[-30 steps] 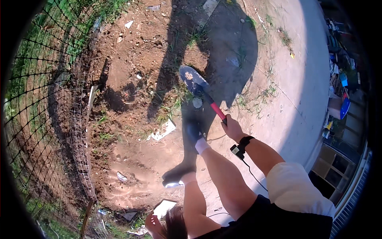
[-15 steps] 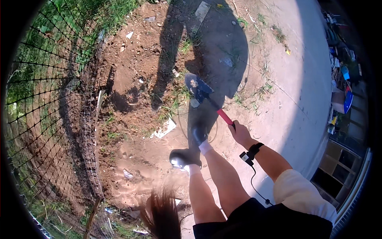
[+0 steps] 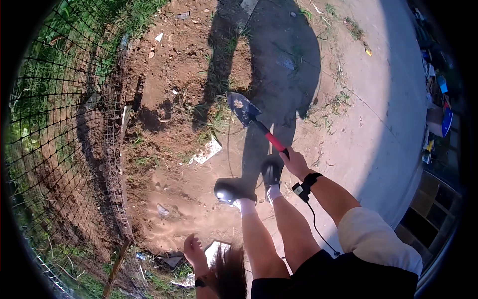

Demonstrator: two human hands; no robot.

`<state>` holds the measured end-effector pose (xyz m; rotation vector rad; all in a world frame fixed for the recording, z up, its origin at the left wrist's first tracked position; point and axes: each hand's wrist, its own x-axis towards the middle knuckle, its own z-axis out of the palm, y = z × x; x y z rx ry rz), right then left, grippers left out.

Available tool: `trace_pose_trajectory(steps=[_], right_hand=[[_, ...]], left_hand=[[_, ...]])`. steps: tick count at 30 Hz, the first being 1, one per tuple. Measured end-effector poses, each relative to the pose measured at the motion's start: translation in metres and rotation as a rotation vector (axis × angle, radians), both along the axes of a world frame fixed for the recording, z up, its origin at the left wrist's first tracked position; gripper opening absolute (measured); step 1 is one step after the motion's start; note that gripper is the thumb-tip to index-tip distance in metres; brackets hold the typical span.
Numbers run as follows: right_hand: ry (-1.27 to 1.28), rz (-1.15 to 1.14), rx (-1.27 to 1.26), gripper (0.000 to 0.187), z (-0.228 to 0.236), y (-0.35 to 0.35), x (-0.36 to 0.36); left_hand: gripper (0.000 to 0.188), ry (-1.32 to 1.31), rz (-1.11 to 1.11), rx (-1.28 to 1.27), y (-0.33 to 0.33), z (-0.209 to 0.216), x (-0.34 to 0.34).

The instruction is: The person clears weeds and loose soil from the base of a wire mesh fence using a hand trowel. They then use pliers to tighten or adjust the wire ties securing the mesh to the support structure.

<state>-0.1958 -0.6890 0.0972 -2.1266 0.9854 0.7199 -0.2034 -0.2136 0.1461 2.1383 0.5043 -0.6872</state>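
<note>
My right hand is wrapped round the black grip of a short-handled shovel with a red shaft. The shovel's dark pointed blade is dirt-marked and hangs out ahead of my feet, over the line between loose soil and shadowed hard ground. Low in the view, to the left of my legs, my left hand has come out past a hank of hair. Its fingers are loosely bent and hold nothing. A white broken board piece lies on the soil left of the shovel.
Black netting and a wire fence run along the left. Dug reddish soil lies beside it. A concrete strip stretches along the right, with piled items and a shelf beyond. My dark shoes stand on bare ground.
My right foot has stepped down beside and right of the left one. The shovel has shifted slightly left with my right hand. My left hand has come into view at the lower left.
</note>
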Motion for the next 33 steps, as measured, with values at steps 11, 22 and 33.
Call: trace_pose_trajectory(steps=[11,22,33], right_hand=[[0.068,-0.319,0.119,0.044,-0.055,-0.037,0.001],[-0.155,-0.092,-0.246,0.036,0.038,-0.128,0.039],[0.040,0.113,-0.002,0.036,0.030,-0.188,0.237]], left_hand=[[0.022,0.109,0.294,-0.135,-0.081,0.009,0.025],[0.023,0.151,0.081,-0.172,-0.130,0.038,0.044],[0.039,0.297,-0.497,-0.405,-0.398,-0.066,0.147]])
